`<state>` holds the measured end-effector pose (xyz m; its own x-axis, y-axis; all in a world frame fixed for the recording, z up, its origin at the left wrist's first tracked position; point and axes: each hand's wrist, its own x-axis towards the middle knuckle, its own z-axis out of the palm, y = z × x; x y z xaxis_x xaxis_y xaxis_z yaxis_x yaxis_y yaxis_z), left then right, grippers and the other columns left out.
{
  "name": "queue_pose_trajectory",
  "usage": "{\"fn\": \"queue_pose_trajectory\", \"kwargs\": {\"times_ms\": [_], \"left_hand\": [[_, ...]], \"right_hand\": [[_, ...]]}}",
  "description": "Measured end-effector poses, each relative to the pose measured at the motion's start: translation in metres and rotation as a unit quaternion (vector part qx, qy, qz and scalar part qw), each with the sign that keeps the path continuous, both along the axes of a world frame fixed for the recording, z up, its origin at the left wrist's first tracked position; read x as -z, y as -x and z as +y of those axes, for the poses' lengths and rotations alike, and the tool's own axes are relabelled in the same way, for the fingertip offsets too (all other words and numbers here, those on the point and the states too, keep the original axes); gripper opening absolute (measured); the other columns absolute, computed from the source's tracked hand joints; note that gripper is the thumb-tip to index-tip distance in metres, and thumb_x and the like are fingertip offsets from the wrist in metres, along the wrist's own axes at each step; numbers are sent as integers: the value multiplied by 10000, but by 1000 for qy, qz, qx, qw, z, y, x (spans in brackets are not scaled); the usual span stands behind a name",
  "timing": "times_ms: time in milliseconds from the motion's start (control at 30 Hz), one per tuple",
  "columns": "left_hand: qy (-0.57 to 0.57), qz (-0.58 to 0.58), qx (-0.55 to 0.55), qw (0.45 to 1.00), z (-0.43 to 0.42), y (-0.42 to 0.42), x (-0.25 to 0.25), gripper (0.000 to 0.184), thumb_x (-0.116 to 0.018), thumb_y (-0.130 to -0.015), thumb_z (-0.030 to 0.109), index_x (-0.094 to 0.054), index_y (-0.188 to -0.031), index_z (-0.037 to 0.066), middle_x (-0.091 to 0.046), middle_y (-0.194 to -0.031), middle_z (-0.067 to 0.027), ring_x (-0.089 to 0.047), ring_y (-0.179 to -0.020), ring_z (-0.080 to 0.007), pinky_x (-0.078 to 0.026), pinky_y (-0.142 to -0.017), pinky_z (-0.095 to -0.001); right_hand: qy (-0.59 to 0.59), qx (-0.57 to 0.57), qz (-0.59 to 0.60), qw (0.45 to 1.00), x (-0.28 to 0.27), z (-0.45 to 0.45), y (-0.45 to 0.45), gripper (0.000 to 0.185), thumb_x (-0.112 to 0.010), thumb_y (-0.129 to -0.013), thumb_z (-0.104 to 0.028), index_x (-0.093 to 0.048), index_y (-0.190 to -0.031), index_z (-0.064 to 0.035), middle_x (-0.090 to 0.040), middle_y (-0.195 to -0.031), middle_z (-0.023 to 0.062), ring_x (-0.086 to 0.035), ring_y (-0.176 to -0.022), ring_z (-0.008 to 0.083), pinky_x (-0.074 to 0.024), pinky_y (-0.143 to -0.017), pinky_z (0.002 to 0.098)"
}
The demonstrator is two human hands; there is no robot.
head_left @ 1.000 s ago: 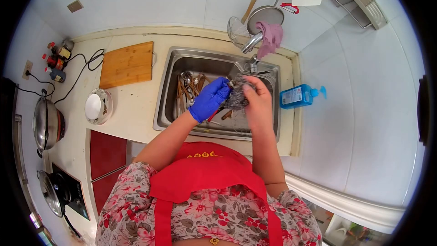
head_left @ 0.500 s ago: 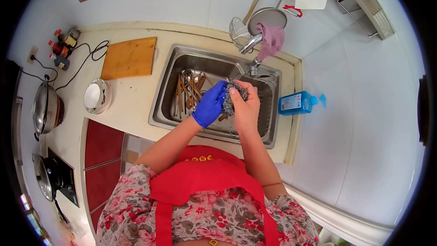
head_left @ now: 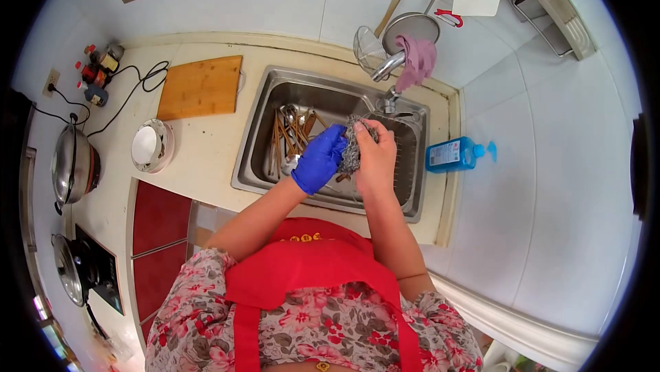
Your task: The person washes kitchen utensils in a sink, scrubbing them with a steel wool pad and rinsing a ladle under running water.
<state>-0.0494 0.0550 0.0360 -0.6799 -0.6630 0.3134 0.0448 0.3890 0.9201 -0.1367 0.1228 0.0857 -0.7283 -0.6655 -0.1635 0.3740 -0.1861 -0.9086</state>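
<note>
My two hands are together over the sink (head_left: 251,139); my right hand (head_left: 375,157), bare, closes its fingers and thumb on a grey wire scrubber (head_left: 350,148), which sits right between my palms; my left hand (head_left: 317,160), in a blue glove, is curled up against the scrubber's left side, touching it; whether those gloved fingers grip the scrubber or something hidden behind it, I cannot tell.

The scrubber is a loose wad with its longer way running roughly away from my body; the right hand covers its right side, so its wire shows mostly along the side facing the glove.

In the basin, the chopsticks (head_left: 278,139) and other utensils lie in a loose fan, left of the scrubber and just past my gloved knuckles; most of them point lengthwise away from me, some crossing at a slant; the left hand is plainly the nearer one to them, the right being on the far side of the scrubber.

The faucet (head_left: 389,67) reaches over the back of the sink, ahead of my hands; a blue soap bottle (head_left: 447,155) lies beyond the right rim, nearer my right hand.
</note>
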Motion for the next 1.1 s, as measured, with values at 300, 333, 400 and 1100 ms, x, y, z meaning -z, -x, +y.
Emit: {"fn": "queue_pose_trajectory", "kwargs": {"times_ms": [300,333,400,1100], "left_hand": [[-63,-6,70,995,-21,-19,-1,345,-411,-839,-42,-444,-1181,-10,-561,-1027,-107,-527,-915,-158,-431,-811,-286],[-20,-5,57,998,-22,-20,0,288,-438,-828,-10,-465,-1114,3,-574,-947,-127,-550,-839,-195,-439,-752,-305],[25,0,45,999,-29,-19,4,232,-466,-816,23,-486,-1047,17,-587,-867,-147,-574,-762,-232,-447,-694,-324],[-46,17,98,994,-58,-32,12,227,-484,-885,126,-488,-1084,19,-592,-878,-91,-552,-804,-148,-442,-733,-290]], "right_hand": [[-7,33,79,996,-5,-13,-25,163,-609,-823,-94,-562,-958,-15,-576,-832,6,-498,-723,46,-420,-653,191],[0,40,47,998,-6,-14,-25,165,-609,-822,-89,-562,-960,-15,-578,-836,8,-499,-728,47,-422,-660,193],[32,29,-61,997,-9,-17,-27,156,-612,-817,-80,-564,-951,-16,-578,-847,16,-494,-752,49,-421,-689,201],[10,39,-77,996,9,-40,-28,127,-580,-845,-118,-551,-941,-40,-586,-824,29,-547,-737,95,-459,-654,240]]}}
